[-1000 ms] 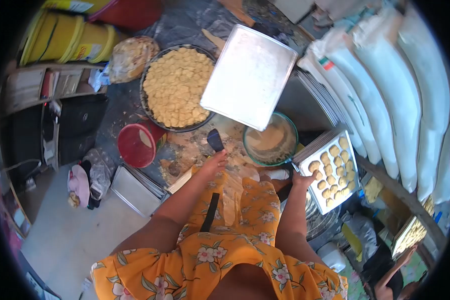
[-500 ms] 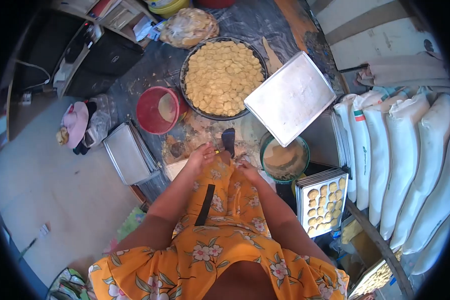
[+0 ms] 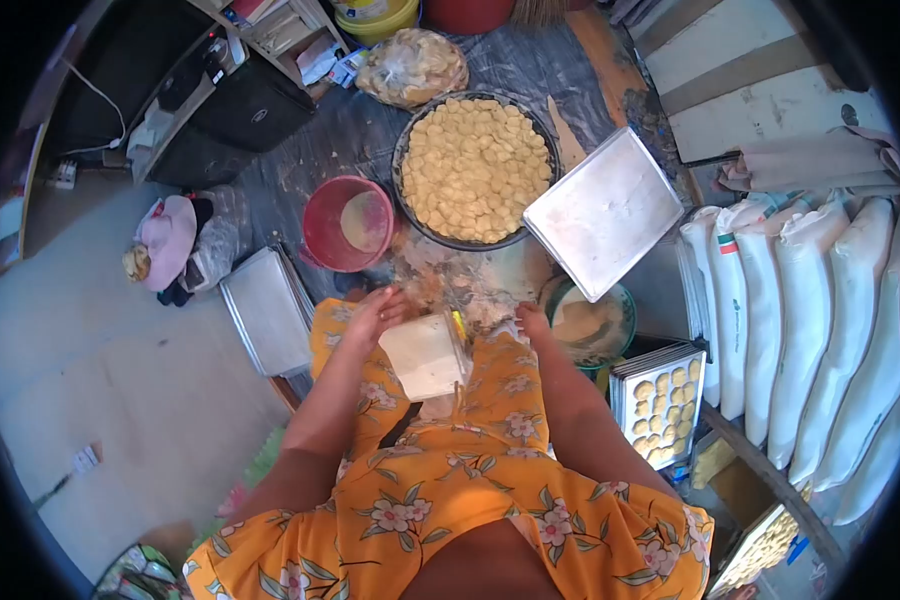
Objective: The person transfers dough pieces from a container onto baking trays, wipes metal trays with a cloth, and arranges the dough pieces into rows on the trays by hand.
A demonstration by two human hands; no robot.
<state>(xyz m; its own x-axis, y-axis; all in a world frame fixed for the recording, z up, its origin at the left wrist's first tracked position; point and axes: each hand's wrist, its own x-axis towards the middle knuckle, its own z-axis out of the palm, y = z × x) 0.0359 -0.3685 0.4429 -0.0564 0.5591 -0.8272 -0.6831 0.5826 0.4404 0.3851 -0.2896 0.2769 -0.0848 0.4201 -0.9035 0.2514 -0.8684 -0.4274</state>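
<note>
My left hand (image 3: 380,312) hovers over my left knee with its fingers apart and nothing in them. Over the other knee is my right hand (image 3: 532,320), near the rim of a green basin (image 3: 592,325) of brown powder; its fingers are too small and blurred to read. Between my legs is a pale boxy seat or block (image 3: 425,355). In front of me stands a large round dark pan (image 3: 402,185) full of yellow dough pieces (image 3: 478,170). An empty metal tray (image 3: 605,213) lies tilted between the pan and the basin.
A red bucket (image 3: 348,222) stands left of the pan, and stacked trays (image 3: 270,315) lean at the left. On the right are a tray of dough rounds (image 3: 665,410) on a stack and several white sacks (image 3: 780,320). A bag (image 3: 413,68) sits behind the pan.
My right hand has left the tray of dough rounds at the right and come back over my knee. My knees have parted, showing the pale block. The view has turned and shifted.
</note>
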